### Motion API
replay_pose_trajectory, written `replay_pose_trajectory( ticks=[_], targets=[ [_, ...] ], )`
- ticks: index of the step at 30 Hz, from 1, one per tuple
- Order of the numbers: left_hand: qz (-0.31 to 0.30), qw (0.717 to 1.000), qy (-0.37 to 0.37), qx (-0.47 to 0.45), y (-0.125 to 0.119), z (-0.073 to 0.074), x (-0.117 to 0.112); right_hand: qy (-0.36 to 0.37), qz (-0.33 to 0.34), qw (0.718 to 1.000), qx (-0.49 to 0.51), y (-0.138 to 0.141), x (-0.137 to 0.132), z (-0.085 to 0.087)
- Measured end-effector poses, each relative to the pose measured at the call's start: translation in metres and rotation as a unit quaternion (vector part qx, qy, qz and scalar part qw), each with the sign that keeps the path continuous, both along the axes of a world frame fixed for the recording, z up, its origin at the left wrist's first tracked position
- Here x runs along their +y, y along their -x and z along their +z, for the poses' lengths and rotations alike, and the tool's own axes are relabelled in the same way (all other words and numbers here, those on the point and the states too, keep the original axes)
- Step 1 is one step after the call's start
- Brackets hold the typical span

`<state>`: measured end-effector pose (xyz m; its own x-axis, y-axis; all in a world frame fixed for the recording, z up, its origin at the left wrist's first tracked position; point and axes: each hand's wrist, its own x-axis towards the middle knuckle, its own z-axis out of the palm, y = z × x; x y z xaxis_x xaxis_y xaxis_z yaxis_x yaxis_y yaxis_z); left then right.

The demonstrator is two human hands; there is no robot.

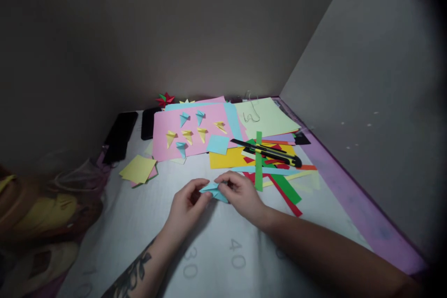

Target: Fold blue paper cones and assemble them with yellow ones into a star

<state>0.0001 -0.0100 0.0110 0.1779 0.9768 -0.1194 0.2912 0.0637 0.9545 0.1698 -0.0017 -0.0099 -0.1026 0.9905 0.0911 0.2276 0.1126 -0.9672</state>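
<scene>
Both hands meet over a small light-blue folded paper piece (213, 190) on the white table (216, 251). My left hand (186, 206) pinches its left side with curled fingers. My right hand (240, 194) pinches its right side, fingers bent over the top. Behind them a pink sheet (209, 123) carries several small folded yellow and blue paper points (187, 134). A loose blue square (218, 145) lies at the pink sheet's lower right corner.
A black-and-yellow utility knife (268, 152) lies on coloured paper strips (275, 177) to the right. A yellow paper stack (138, 168) sits left, two black phones (120, 136) behind it, a red paper star (165, 99) at the wall. Walls close the back and right.
</scene>
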Motion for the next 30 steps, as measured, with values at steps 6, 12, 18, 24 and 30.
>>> replay_pose_trajectory(
  ticks=[6, 12, 18, 24, 30],
  targets=[
    [0.006, 0.999, 0.003, 0.043, 0.0027, 0.0, -0.0011, 0.059, 0.015, 0.994, 0.09, -0.0011, -0.0002, -0.0018],
    [0.08, 0.996, 0.027, 0.009, 0.0057, 0.0012, 0.002, 0.212, 0.005, 0.936, 0.28, 0.0036, 0.0035, -0.006],
    [0.098, 0.995, 0.006, 0.021, 0.0003, 0.0031, -0.002, 0.24, 0.068, 0.921, 0.3, 0.0087, 0.0026, -0.0008],
    [0.079, 0.996, 0.024, 0.035, -0.0014, 0.0025, -0.0025, 0.188, 0.047, 0.946, 0.261, 0.007, 0.0029, -0.0028],
    [0.02, 0.999, 0.027, 0.036, 0.0007, -0.003, -0.0021, 0.169, 0.02, 0.963, 0.211, 0.0045, 0.001, 0.001]
  ],
)
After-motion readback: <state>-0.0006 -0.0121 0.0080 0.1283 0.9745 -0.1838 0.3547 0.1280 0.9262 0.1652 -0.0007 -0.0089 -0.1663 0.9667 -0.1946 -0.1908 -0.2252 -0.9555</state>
